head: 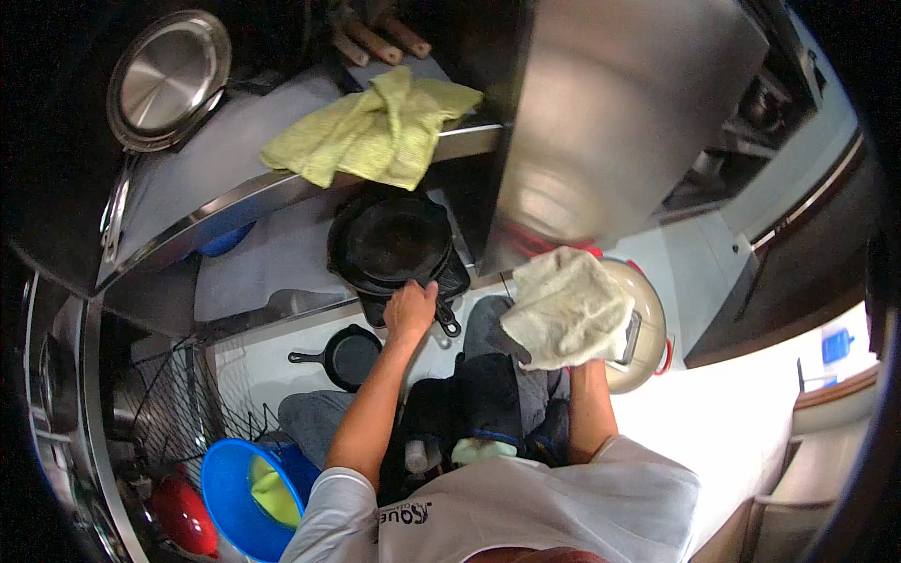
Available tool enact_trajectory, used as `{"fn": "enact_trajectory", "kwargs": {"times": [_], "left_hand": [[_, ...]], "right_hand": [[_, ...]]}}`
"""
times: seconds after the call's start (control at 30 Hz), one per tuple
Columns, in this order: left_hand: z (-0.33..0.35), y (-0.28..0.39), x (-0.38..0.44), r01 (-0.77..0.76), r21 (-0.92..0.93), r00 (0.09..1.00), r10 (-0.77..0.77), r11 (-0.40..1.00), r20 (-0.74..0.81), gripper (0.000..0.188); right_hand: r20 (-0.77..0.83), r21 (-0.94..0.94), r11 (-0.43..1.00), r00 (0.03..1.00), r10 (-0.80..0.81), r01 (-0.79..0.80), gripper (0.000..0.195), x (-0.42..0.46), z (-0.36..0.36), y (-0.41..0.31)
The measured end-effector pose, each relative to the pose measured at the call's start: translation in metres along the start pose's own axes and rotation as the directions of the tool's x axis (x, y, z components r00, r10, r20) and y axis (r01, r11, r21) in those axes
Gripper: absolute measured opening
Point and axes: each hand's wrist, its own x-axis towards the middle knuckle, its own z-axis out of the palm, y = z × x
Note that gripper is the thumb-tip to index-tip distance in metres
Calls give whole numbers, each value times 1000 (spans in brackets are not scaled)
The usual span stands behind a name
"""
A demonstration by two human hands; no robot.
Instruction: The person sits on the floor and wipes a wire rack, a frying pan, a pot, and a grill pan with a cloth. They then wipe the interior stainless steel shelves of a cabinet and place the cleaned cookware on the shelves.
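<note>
My left hand [410,307] grips the handle end of a black cast-iron skillet [394,236], which sits on a stack of dark cookware in the low open cabinet. Another dark pan handle [448,320] juts out beside that hand. A cream cloth [566,310] drapes over my right hand, held up above my knee; only the wrist [588,373] shows, and the fingers are hidden. Just behind the cloth is a wide cream pan [644,317] with red handles. A small black skillet [352,357] lies on the white floor to the left of my left forearm.
A yellow-green cloth [380,130] hangs over the shelf edge, near what look like fingertips [380,46]. A steel lid [169,81] is upper left. A blue bucket [215,485] with a yellow cloth, a wire rack [169,383] and a red bowl-like item [184,517] stand lower left. A steel door [619,105] stands right.
</note>
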Motion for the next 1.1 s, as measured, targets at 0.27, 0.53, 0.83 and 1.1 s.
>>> {"fn": "enact_trajectory", "kwargs": {"times": [0.27,0.53,0.83,1.1], "left_hand": [[-5,27,5,77,198,997,-74,977,-20,52],[7,19,4,155,19,984,-153,988,-93,63],[1,-23,16,415,-702,907,-320,579,272,31],[-17,-39,33,676,-696,728,73,-240,682,12]], "right_hand": [[44,-89,996,999,-18,22,50,-5,-5,1],[80,-235,962,989,-124,140,40,-12,-8,23],[182,353,900,962,202,-256,18,-11,-10,33],[153,19,999,987,-40,37,11,-9,-1,11]]}}
